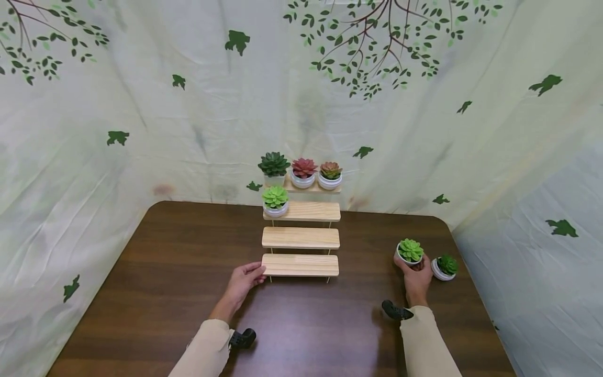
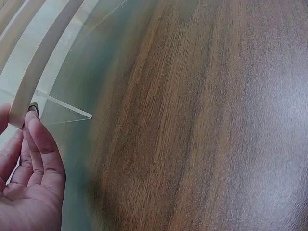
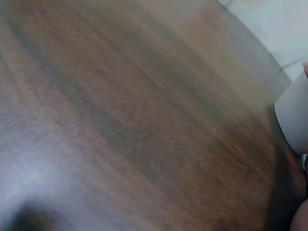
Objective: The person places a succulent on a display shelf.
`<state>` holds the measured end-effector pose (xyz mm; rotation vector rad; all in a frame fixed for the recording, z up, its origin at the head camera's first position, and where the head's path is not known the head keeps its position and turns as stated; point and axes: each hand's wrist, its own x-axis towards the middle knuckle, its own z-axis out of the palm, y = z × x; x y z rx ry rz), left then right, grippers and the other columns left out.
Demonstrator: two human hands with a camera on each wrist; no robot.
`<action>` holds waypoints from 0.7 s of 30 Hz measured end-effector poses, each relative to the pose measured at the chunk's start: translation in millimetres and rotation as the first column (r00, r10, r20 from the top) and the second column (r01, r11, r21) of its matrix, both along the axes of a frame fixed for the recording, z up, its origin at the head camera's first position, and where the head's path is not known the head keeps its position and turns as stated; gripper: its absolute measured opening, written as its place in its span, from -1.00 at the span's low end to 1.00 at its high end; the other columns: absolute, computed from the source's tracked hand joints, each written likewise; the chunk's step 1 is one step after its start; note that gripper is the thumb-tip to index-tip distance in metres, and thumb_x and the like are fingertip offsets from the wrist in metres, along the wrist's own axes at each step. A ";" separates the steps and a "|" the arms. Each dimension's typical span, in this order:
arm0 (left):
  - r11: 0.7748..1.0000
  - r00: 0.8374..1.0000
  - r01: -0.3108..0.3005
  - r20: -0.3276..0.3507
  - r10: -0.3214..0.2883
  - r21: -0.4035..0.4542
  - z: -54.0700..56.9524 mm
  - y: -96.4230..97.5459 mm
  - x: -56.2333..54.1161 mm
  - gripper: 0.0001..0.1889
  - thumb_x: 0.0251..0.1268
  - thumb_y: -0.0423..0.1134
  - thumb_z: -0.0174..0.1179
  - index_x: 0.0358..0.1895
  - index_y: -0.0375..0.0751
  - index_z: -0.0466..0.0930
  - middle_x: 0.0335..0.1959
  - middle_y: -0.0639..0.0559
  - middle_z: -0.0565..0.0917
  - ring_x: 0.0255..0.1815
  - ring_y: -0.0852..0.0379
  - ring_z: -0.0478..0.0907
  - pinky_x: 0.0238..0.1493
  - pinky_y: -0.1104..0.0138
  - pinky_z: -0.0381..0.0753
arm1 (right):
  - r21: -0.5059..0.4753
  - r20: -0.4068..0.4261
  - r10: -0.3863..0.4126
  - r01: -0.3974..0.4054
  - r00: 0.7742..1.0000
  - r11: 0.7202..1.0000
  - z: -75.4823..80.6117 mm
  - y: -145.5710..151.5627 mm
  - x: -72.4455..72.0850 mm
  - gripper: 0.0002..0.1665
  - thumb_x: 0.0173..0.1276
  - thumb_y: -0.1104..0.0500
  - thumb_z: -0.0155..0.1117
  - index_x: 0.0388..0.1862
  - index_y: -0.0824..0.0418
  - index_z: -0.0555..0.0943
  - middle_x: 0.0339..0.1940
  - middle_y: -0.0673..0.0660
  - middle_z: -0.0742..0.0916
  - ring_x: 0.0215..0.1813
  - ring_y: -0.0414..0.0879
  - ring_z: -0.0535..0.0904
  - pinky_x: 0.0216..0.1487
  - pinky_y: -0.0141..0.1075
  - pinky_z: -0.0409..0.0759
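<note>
My left hand (image 1: 240, 287) pinches the left end of the lowest wooden step of a tiered stand (image 1: 300, 265). In the left wrist view, the thumb and fingers (image 2: 43, 149) are on either side of the board's end. At the right, my right hand (image 1: 417, 285) grips a light green potted succulent (image 1: 411, 251) by its white pot (image 3: 294, 115); only part of that pot shows in the right wrist view. Just right of this hand, a darker green succulent (image 1: 446, 265) in a white pot stands on the table.
On the top step are a dark green succulent (image 1: 274, 164), a red one (image 1: 304, 168) and an orange-green one (image 1: 331, 170). A bright green succulent (image 1: 275, 198) sits at the left of the step below. Behind the brown table (image 1: 188, 251) hangs a leaf-printed cloth (image 1: 282, 94).
</note>
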<state>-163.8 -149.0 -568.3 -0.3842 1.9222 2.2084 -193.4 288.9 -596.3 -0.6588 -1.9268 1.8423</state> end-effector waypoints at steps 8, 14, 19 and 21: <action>1.000 1.000 -0.007 0.012 0.007 -0.001 -1.3 0.4 -1.4 -0.61 0.37 -0.45 0.11 0.15 -0.70 0.38 -0.38 -0.02 0.66 -0.41 0.19 0.57 -0.32 0.46 0.61 | 0.004 0.011 0.055 -0.055 0.998 0.998 -0.5 -6.9 4.3 -0.07 0.08 0.33 0.50 0.38 0.35 0.24 0.31 0.27 0.44 0.28 -0.01 0.38 0.02 -0.60 0.42; 1.000 1.000 0.002 0.006 -0.002 0.000 0.6 0.8 -0.7 -0.59 0.38 -0.45 0.10 0.16 -0.71 0.35 -0.37 -0.03 0.66 -0.41 0.22 0.57 -0.31 0.45 0.61 | -0.002 0.000 0.099 -0.099 0.995 0.995 -0.9 -14.1 5.4 -0.07 0.08 0.33 0.50 0.37 0.35 0.22 0.34 0.28 0.44 0.27 -0.04 0.38 0.01 -0.59 0.40; 1.000 1.000 0.010 -0.001 -0.010 0.001 0.7 0.6 -0.1 -0.58 0.38 -0.43 0.10 0.17 -0.71 0.34 -0.37 -0.03 0.66 -0.41 0.22 0.56 -0.30 0.44 0.62 | 0.019 -0.006 0.133 -0.133 0.991 0.991 5.6 -24.0 6.0 -0.12 0.09 0.37 0.48 0.34 0.39 0.23 0.32 0.32 0.45 0.21 -0.10 0.41 0.00 -0.61 0.39; 1.000 1.000 0.009 -0.004 -0.009 -0.003 -0.2 0.3 -0.2 -0.58 0.38 -0.43 0.10 0.17 -0.72 0.34 -0.38 -0.01 0.66 -0.42 0.22 0.56 -0.30 0.44 0.62 | 0.029 -0.006 0.155 -0.154 0.988 0.988 9.4 -27.4 5.6 -0.14 0.11 0.39 0.45 0.34 0.40 0.23 0.32 0.34 0.46 0.19 -0.13 0.42 0.00 -0.63 0.39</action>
